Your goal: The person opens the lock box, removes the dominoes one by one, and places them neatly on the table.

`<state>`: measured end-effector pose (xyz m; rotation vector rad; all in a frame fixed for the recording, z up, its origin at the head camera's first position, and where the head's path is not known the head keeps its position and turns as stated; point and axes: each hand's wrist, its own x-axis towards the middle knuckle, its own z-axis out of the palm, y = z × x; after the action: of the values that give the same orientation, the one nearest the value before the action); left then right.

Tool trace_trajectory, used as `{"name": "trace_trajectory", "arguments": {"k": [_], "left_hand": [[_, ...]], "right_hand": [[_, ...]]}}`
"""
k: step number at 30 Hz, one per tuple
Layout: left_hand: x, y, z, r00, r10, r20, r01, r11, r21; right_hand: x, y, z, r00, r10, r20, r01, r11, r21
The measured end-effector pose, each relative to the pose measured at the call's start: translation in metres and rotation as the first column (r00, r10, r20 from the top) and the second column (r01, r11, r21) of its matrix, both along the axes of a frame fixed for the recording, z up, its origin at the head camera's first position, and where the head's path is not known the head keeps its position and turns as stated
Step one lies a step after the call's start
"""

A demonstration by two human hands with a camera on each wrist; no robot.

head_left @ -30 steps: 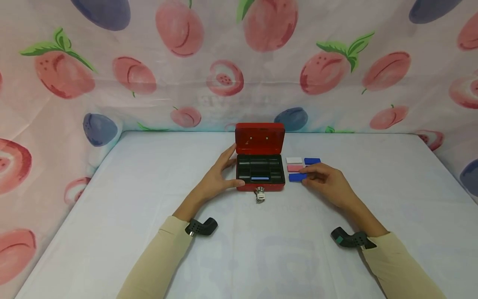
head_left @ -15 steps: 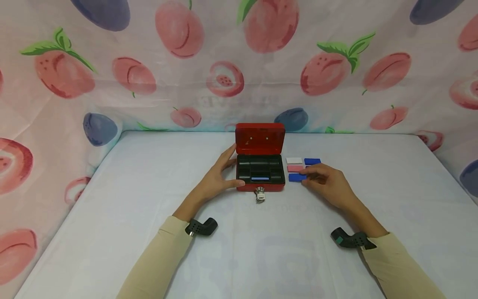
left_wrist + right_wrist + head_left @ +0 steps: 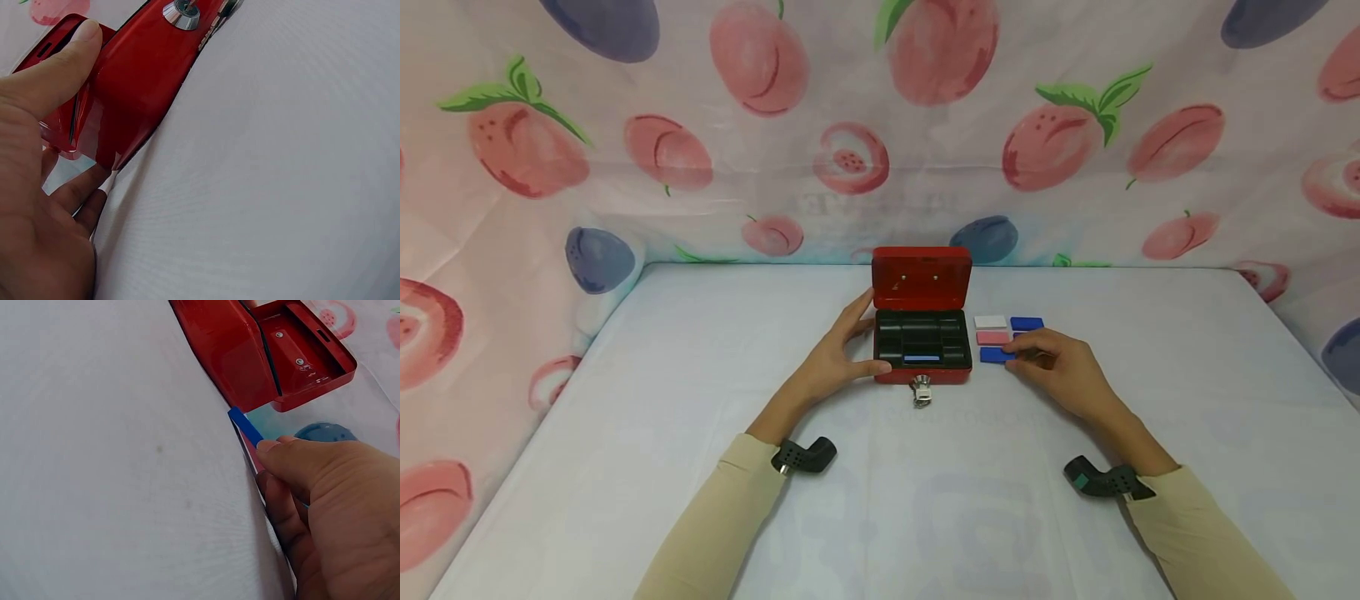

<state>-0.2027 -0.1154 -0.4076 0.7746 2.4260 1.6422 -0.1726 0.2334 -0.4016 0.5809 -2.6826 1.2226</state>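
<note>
A red cash box [image 3: 955,377] stands with its lid [image 3: 922,279] raised, showing a black compartment tray. One blue flat piece [image 3: 921,358] lies in the tray's front middle compartment. My left hand [image 3: 831,358] holds the box at its left side, thumb [image 3: 65,69] over the front left corner and fingers along the side wall. Right of the box, my right hand [image 3: 1063,367] pinches the right end of a blue flat block [image 3: 995,355] between thumb and fingers. In the right wrist view the block's free end [image 3: 240,420] points toward the box.
Behind the held block lie a pink block [image 3: 992,337] and a white block [image 3: 990,322]. A blue block [image 3: 1027,322] lies at the back right; another blue one is mostly hidden by my right fingers. Keys [image 3: 922,393] hang from the box's front lock. Fruit-patterned cloth [image 3: 730,200] rises behind the table.
</note>
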Motion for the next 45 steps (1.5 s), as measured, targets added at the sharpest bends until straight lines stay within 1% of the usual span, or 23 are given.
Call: {"name": "trace_trajectory", "arguments": {"k": [9,12,23,32,45], "left_hand": [[0.0003,0.0004,0.0,1.0,-0.001,-0.003,0.001,1.0,-0.003],[0.0008,0.0007,0.0003,1.0,0.006,-0.001,-0.006,1.0,-0.008],[0.001,-0.0002,0.0,1.0,0.002,-0.011,-0.003,1.0,-0.003],[0.0004,0.0001,-0.0016,1.0,-0.002,-0.004,0.002,1.0,0.002],[0.0009,0.0002,0.0004,1.0,-0.005,-0.005,0.005,1.0,0.007]], "right_hand": [[0.0004,-0.0004,-0.0021,0.999,-0.01,-0.043,0.012,0.998,0.068],[0.0002,-0.0008,-0.0029,0.999,-0.01,-0.044,0.013,0.996,0.084],[-0.0011,-0.001,-0.0059,0.997,-0.012,-0.071,0.018,0.995,0.098],[-0.0006,-0.0009,-0.006,0.998,-0.013,-0.068,0.019,0.995,0.1],[-0.0026,-0.0001,-0.0065,0.999,-0.026,-0.039,0.03,0.993,0.114]]}}
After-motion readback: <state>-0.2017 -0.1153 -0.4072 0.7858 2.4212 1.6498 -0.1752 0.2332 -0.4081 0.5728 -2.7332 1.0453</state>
